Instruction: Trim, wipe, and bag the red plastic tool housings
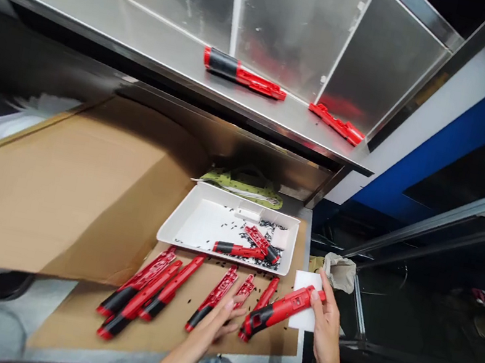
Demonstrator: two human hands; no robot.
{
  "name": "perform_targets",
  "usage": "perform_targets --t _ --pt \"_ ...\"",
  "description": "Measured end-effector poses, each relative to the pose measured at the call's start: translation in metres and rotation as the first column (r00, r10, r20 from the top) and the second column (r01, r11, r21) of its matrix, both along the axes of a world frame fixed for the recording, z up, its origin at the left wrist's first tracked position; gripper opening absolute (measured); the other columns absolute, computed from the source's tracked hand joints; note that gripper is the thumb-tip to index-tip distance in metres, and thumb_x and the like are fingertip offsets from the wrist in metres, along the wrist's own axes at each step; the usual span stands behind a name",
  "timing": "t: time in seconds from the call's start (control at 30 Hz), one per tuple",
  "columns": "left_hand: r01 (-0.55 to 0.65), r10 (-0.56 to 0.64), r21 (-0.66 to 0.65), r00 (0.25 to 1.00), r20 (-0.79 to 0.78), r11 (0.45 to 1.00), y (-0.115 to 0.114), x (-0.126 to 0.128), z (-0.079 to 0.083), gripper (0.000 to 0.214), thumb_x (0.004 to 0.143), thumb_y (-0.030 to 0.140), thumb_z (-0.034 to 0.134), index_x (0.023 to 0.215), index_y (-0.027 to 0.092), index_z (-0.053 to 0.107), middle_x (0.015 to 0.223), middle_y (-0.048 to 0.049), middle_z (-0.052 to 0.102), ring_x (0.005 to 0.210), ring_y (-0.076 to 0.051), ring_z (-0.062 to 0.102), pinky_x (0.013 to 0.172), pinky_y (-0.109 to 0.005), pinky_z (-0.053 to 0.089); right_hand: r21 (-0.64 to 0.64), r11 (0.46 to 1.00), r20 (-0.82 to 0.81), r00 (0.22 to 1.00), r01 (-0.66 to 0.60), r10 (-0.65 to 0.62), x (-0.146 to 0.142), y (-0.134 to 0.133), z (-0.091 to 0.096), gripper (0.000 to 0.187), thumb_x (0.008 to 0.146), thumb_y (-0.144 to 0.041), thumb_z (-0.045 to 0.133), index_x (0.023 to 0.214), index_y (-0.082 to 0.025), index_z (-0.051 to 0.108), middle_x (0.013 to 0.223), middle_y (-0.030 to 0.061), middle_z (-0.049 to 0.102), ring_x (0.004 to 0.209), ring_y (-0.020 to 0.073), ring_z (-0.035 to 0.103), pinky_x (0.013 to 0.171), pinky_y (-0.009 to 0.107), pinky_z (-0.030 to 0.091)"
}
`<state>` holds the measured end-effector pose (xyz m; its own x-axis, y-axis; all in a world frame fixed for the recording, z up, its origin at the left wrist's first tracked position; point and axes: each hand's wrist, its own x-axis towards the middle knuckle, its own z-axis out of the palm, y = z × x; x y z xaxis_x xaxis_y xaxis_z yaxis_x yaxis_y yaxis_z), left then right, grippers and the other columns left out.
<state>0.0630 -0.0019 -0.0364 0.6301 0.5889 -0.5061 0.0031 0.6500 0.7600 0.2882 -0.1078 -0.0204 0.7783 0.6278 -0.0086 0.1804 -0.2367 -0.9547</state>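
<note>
My right hand (325,321) is closed on the red end of a red and black tool handle (278,310), which lies tilted over the cardboard at the bench's right edge. My left hand (221,318) rests with its fingers stretched out over one of several red and black handle shells (212,298) laid in a row on the cardboard (80,197). Other handle shells (141,289) lie to the left. A white tray (198,220) behind them holds two more red parts (254,245) and many small black screws.
A steel shelf (162,48) above the bench carries an assembled handle (238,73) and a red shell half (337,124). A white block (303,302) lies under my right hand. A crumpled cloth (342,271) and a green item (246,185) sit near the tray.
</note>
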Motion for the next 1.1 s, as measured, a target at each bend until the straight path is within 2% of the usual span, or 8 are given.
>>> perform_targets --t 0.1,0.23,0.33,0.53,0.67,0.87,0.97,1.1 --pt "0.0 0.005 0.067 0.997 -0.075 0.998 0.004 0.001 -0.021 0.098 0.07 0.082 0.058 0.146 0.023 0.047 0.146 -0.0158 0.052 0.126 -0.033 0.057 0.107 -0.042 0.045 -0.059 0.945 0.182 0.934 0.322 -0.307 0.052 -0.036 -0.025 0.064 0.081 -0.065 0.061 0.121 -0.016 0.068 0.105 0.0103 0.075 0.087 0.0251 0.07 0.075 0.035 0.056" --pt "0.019 -0.007 0.105 0.993 -0.118 0.994 0.0 0.001 -0.032 0.096 0.066 0.082 0.062 0.14 0.022 0.055 0.133 -0.0149 0.062 0.12 -0.032 0.061 0.105 -0.042 0.048 -0.03 0.773 0.342 0.734 0.633 -0.587 0.131 -0.061 -0.042 0.065 0.08 -0.067 0.059 0.115 -0.012 0.068 0.111 0.0156 0.071 0.1 0.03 0.065 0.091 0.045 0.05" --pt "-0.003 0.024 0.12 0.985 -0.169 0.993 -0.01 0.001 -0.037 0.095 0.065 0.084 0.06 0.137 0.022 0.058 0.123 -0.0143 0.068 0.116 -0.033 0.064 0.102 -0.043 0.049 -0.028 0.692 0.434 0.633 0.721 -0.642 0.187 -0.053 -0.052 0.05 0.09 -0.054 0.059 0.12 -0.015 0.063 0.122 0.0122 0.065 0.114 0.0269 0.06 0.103 0.05 0.043" --pt "-0.106 0.137 0.128 0.954 -0.265 0.986 -0.023 -0.001 -0.047 0.094 0.065 0.085 0.059 0.135 0.022 0.059 0.119 -0.0139 0.07 0.113 -0.034 0.065 0.099 -0.043 0.051 -0.12 0.677 0.455 0.646 0.726 -0.613 0.259 -0.032 -0.081 0.043 0.092 -0.043 0.063 0.127 -0.019 0.057 0.131 0.0094 0.058 0.116 0.0256 0.058 0.1 0.051 0.047" --pt "-0.135 0.18 0.172 0.943 -0.281 0.976 -0.026 -0.007 -0.042 0.09 0.067 0.081 0.063 0.133 0.02 0.06 0.118 -0.0138 0.071 0.114 -0.034 0.065 0.102 -0.042 0.05 -0.137 0.703 0.365 0.695 0.698 -0.619 0.239 -0.047 -0.111 0.038 0.094 -0.043 0.06 0.122 -0.018 0.059 0.125 0.0087 0.06 0.111 0.0237 0.06 0.097 0.048 0.049" --pt "-0.207 0.293 0.275 0.899 -0.326 0.939 -0.038 -0.014 -0.046 0.082 0.069 0.08 0.062 0.125 0.02 0.066 0.111 -0.0113 0.073 0.109 -0.032 0.066 0.104 -0.043 0.048 -0.017 0.922 0.169 0.91 0.386 -0.378 0.135 -0.049 -0.135 0.06 0.088 -0.058 0.054 0.133 -0.023 0.037 0.094 0.0057 0.068 0.083 0.0265 0.07 0.072 0.045 0.059" --pt "-0.069 0.166 0.261 0.915 -0.367 0.963 -0.046 -0.012 -0.047 0.089 0.065 0.086 0.059 0.123 0.02 0.067 0.112 -0.0118 0.073 0.115 -0.034 0.063 0.108 -0.046 0.044 0.061 0.99 0.164 0.978 0.124 -0.133 0.09 -0.005 -0.12 0.052 0.09 -0.057 0.05 0.129 -0.024 0.042 0.105 0.0091 0.069 0.093 0.0278 0.071 0.078 0.046 0.059" --pt "0.185 -0.091 0.262 0.938 -0.333 0.947 -0.054 -0.005 -0.032 0.074 0.075 0.079 0.057 0.124 0.024 0.068 0.124 -0.0085 0.071 0.122 -0.032 0.059 0.111 -0.043 0.041 0.041 0.974 0.268 0.942 -0.221 0.202 0.045 0.088 -0.092 0.041 0.094 -0.046 0.058 0.123 -0.018 0.057 0.126 0.0099 0.061 0.115 0.025 0.061 0.098 0.049 0.051"
